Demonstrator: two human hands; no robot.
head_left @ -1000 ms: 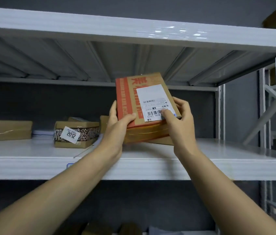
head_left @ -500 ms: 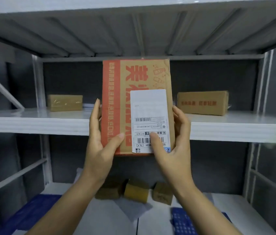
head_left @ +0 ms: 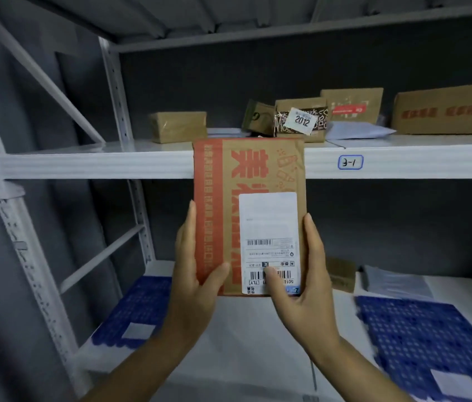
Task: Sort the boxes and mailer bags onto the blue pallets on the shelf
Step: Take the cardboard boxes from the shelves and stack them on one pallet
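A flat cardboard box (head_left: pixel 258 175) with orange print stands upright in mid-air at the centre of the view, in front of the shelving. The left grip (head_left: pixel 197 274) pinches its lower left edge, thumb on the front face and fingers along the side. The right grip (head_left: pixel 307 274) pinches the lower right edge, thumb pressed on the barcode of the white shipping label (head_left: pixel 268 221).

On the lower shelf (head_left: pixel 258 358), one blue pallet (head_left: pixel 136 311) lies at 8 o'clock from the box and a second blue pallet (head_left: pixel 420 338) at 4 o'clock. A small brown box (head_left: pixel 342 274) and a grey mailer bag (head_left: pixel 394 282) sit at 3 o'clock.

On the upper shelf (head_left: pixel 98 162), tagged "3-1" (head_left: pixel 350 162), a box with a "2012" sticker (head_left: pixel 301 118) sits at 12 o'clock, a taped brown box (head_left: pixel 178 126) at 11 and a white mailer bag (head_left: pixel 356 130) at 1.
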